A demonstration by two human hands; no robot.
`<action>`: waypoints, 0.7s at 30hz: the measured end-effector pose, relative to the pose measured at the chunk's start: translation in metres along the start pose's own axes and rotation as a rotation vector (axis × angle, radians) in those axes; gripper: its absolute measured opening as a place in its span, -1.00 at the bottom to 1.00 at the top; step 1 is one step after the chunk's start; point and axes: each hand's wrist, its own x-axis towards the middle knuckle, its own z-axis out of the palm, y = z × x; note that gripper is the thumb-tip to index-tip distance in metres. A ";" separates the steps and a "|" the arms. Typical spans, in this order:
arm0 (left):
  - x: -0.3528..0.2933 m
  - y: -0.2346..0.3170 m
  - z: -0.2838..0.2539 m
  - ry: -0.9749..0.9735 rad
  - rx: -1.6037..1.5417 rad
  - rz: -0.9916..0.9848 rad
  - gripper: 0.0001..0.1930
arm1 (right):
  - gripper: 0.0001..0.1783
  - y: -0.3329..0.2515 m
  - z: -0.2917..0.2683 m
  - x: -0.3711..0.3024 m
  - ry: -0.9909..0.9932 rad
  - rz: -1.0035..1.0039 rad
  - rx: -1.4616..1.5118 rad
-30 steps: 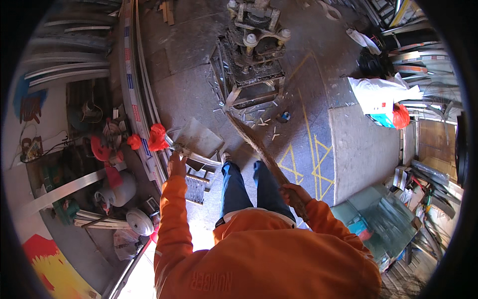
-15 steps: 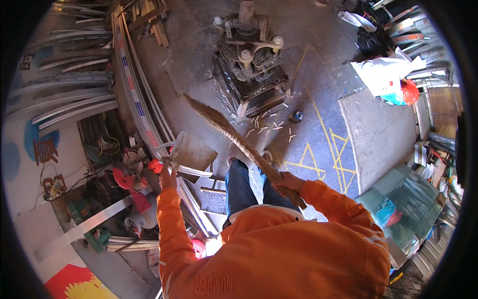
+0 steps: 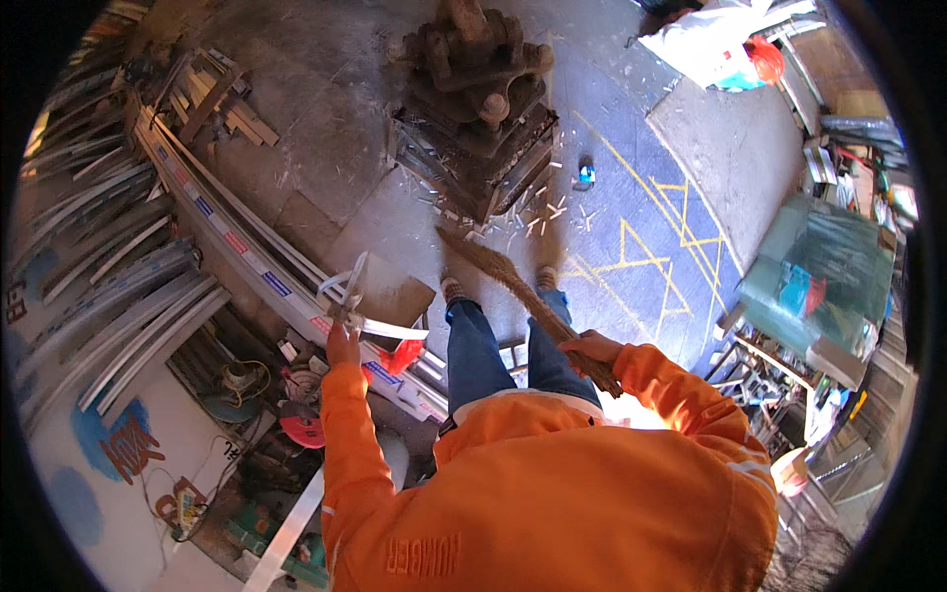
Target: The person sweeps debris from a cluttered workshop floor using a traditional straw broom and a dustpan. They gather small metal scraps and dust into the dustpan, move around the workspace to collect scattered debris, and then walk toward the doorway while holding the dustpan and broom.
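My right hand (image 3: 589,352) is closed round the handle end of a straw broom (image 3: 508,281). The broom slants forward and left, its far end near the stand of a heavy, dark metal machine (image 3: 473,89). Ahead on the left, my left hand (image 3: 343,340) grips what looks like a grey dustpan (image 3: 390,294) with a pale front edge; its fingers are partly hidden by the handle. Small white offcuts (image 3: 533,219) lie scattered on the floor around the foot of the machine stand, beyond my shoes.
Long metal profiles (image 3: 232,237) run along the left, with wood strips (image 3: 227,104) beyond. A small blue object (image 3: 586,175) sits right of the offcuts. Glass sheets (image 3: 819,266) and a flat grey board (image 3: 730,148) are on the right. A red disc-shaped part (image 3: 301,424) lies lower left.
The view has turned and shifted, so the machine stand and offcuts appear closer. The broom's far end has swung right, and the dustpan has moved along in my left hand.
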 end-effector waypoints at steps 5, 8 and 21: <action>0.062 -0.009 -0.047 -0.074 -0.039 0.098 -0.48 | -0.53 0.016 0.041 0.017 0.020 0.003 0.140; 0.106 0.030 -0.069 -0.097 0.033 0.139 -0.55 | -0.53 0.020 0.050 0.037 0.006 -0.030 0.237; 0.285 0.053 -0.127 -0.301 0.239 0.396 -0.61 | -0.74 -0.019 0.197 0.080 0.144 -0.075 0.706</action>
